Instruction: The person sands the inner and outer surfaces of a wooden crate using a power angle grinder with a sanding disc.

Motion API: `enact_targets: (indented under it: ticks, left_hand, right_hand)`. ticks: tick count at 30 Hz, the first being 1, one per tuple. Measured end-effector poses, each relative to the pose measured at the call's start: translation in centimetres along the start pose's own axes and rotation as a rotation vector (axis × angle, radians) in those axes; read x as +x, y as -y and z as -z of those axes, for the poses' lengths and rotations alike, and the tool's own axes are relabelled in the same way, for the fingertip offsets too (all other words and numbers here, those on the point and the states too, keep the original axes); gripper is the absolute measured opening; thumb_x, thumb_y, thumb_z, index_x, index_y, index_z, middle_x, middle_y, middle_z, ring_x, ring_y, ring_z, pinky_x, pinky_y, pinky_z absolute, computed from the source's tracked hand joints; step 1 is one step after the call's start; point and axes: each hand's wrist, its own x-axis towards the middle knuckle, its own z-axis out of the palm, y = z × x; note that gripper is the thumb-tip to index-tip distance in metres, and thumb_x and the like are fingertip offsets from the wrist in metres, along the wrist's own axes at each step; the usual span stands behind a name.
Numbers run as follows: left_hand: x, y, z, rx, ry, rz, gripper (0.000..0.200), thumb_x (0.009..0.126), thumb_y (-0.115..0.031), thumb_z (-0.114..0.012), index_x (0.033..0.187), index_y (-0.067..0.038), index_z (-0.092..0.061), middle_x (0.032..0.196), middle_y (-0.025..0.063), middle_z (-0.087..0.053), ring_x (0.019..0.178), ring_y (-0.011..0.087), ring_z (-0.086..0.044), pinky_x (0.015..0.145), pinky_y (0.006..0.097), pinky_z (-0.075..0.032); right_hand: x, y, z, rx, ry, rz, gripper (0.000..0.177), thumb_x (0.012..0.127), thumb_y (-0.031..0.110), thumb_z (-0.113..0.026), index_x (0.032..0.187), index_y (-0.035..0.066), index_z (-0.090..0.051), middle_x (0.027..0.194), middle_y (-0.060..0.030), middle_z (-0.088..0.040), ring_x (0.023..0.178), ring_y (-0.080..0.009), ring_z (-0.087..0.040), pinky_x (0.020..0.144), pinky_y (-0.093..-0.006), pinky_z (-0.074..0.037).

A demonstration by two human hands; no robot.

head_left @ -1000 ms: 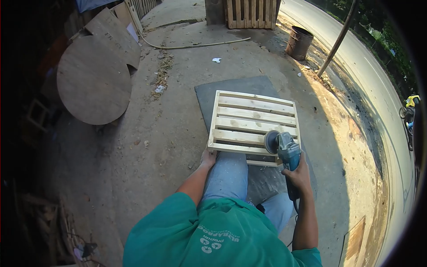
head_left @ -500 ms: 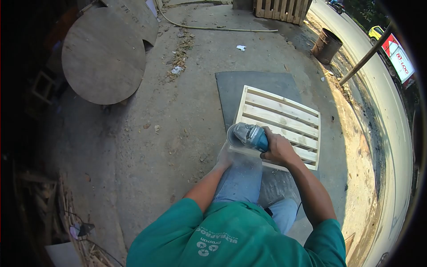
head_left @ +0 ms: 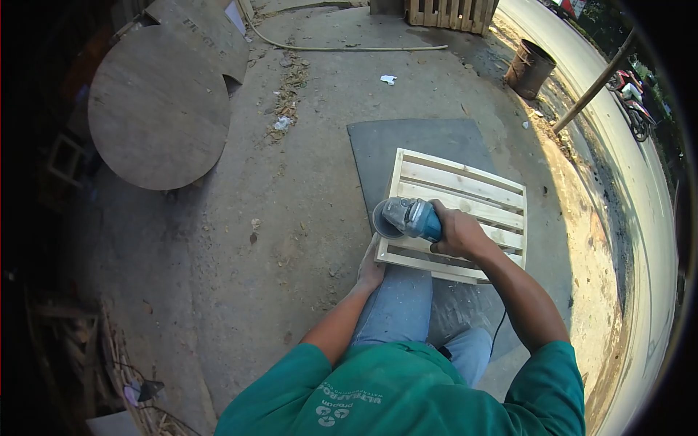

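A teal angle grinder (head_left: 419, 219) with a round disc (head_left: 387, 219) is gripped by its body in my right hand (head_left: 463, 234). The disc overlaps the left side of a pale slatted wooden frame (head_left: 454, 190), which lies tilted across my jeans. Dusty with pale powder, my left hand (head_left: 372, 266) holds the frame's near left corner from the side, its fingers partly hidden by the wood. A dark cord (head_left: 498, 333) hangs below my right forearm.
Under the frame lies a dark grey mat (head_left: 422, 134) on the concrete. A round wooden board (head_left: 160, 109) stands at left. Beyond are a hose (head_left: 349, 49), a slatted crate (head_left: 451, 14) and a rusty drum (head_left: 531, 69). Motorbikes (head_left: 632, 105) are on the road at right.
The frame's near edge has come lower and shows more plainly. Dust around my left hand has thinned. The grinder has shifted only slightly against the frame. Motorbikes have replaced the sign-bearing vehicle.
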Motion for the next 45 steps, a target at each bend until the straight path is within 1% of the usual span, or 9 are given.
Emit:
enact_targets:
  ticks: [4, 9, 11, 15, 28, 32, 33, 36, 45]
  left_hand:
    - [0.4, -0.5, 0.6, -0.004, 0.110, -0.018, 0.074, 0.095, -0.003, -0.058, 0.160, -0.013, -0.025, 0.159, 0.0172, -0.039, 0.145, 0.0328, -0.041, 0.118, 0.0401, -0.036]
    - [1.0, 1.4, -0.2, 0.015, 0.109, -0.047, 0.071, 0.093, 0.000, -0.058, 0.158, -0.011, -0.030, 0.160, 0.0173, -0.037, 0.147, 0.0325, -0.038, 0.119, 0.0398, -0.035]
    - [1.3, 3.3, -0.9, -0.052, 0.084, -0.091, 0.069, 0.092, 0.001, -0.060, 0.156, -0.008, -0.034, 0.155, 0.0191, -0.044, 0.143, 0.0333, -0.044, 0.116, 0.0404, -0.039]
    - [1.4, 3.8, -0.9, -0.034, 0.081, -0.052, 0.056, 0.092, 0.000, -0.064, 0.145, -0.003, -0.046, 0.138, 0.0196, -0.059, 0.129, 0.0329, -0.058, 0.107, 0.0408, -0.047]
    - [1.1, 3.9, -0.9, -0.136, 0.033, -0.089, 0.038, 0.094, -0.007, -0.065, 0.130, 0.003, -0.058, 0.126, 0.0221, -0.067, 0.119, 0.0348, -0.064, 0.097, 0.0418, -0.051]
    - [1.8, 5.7, -1.4, -0.146, 0.002, -0.060, 0.035, 0.094, -0.008, -0.066, 0.127, 0.002, -0.061, 0.120, 0.0217, -0.070, 0.113, 0.0352, -0.067, 0.094, 0.0420, -0.053]
    - [1.0, 3.6, -0.9, -0.126, -0.020, -0.139, 0.035, 0.094, -0.007, -0.065, 0.128, 0.002, -0.060, 0.120, 0.0218, -0.069, 0.112, 0.0332, -0.067, 0.093, 0.0420, -0.053]
    - [0.6, 2.6, -0.4, -0.085, -0.003, -0.071, 0.035, 0.094, -0.006, -0.064, 0.128, 0.003, -0.060, 0.121, 0.0226, -0.069, 0.113, 0.0315, -0.067, 0.094, 0.0422, -0.052]
    - [2.3, 5.4, -0.9, -0.103, 0.034, -0.129, 0.035, 0.096, -0.014, -0.066, 0.127, 0.001, -0.062, 0.118, 0.0245, -0.070, 0.113, 0.0382, -0.067, 0.092, 0.0453, -0.052]
  right_hand:
    - [5.3, -2.3, 2.8, -0.007, -0.092, -0.068, 0.086, 0.062, 0.023, -0.081, 0.138, 0.005, -0.046, 0.105, -0.0256, -0.071, 0.098, -0.0449, -0.068, 0.086, -0.0481, -0.055]
    - [10.2, -3.7, 4.7, 0.041, -0.170, -0.171, 0.079, 0.060, 0.025, -0.083, 0.129, 0.005, -0.050, 0.109, -0.0248, -0.070, 0.103, -0.0419, -0.069, 0.088, -0.0464, -0.055]
    - [10.4, -4.8, 4.8, 0.059, -0.189, -0.219, 0.078, 0.059, 0.025, -0.083, 0.128, 0.005, -0.050, 0.109, -0.0245, -0.070, 0.103, -0.0415, -0.069, 0.088, -0.0465, -0.055]
    - [7.7, -9.0, 5.1, 0.098, -0.230, -0.317, 0.079, 0.059, 0.026, -0.083, 0.128, 0.005, -0.050, 0.110, -0.0243, -0.070, 0.103, -0.0415, -0.069, 0.087, -0.0469, -0.056]
    - [-5.5, -28.1, 5.6, 0.259, -0.479, -0.696, 0.090, 0.052, 0.025, -0.087, 0.132, 0.001, -0.053, 0.116, -0.0233, -0.068, 0.107, -0.0374, -0.066, 0.093, -0.0423, -0.053]
    - [-7.1, -28.9, 4.2, 0.284, -0.475, -0.688, 0.089, 0.052, 0.025, -0.087, 0.131, 0.002, -0.055, 0.115, -0.0229, -0.068, 0.106, -0.0367, -0.067, 0.093, -0.0414, -0.053]
    - [-7.4, -28.8, 3.7, 0.291, -0.472, -0.671, 0.089, 0.052, 0.025, -0.087, 0.131, 0.002, -0.055, 0.115, -0.0227, -0.068, 0.105, -0.0366, -0.067, 0.093, -0.0412, -0.053]
    - [-10.3, -26.3, 3.2, 0.305, -0.446, -0.692, 0.089, 0.052, 0.025, -0.087, 0.132, 0.002, -0.055, 0.113, -0.0225, -0.068, 0.104, -0.0367, -0.067, 0.093, -0.0413, -0.053]
    - [-19.9, -21.5, -1.8, 0.325, -0.390, -0.744, 0.083, 0.056, 0.024, -0.086, 0.130, 0.002, -0.053, 0.112, -0.0252, -0.069, 0.105, -0.0407, -0.068, 0.092, -0.0448, -0.054]
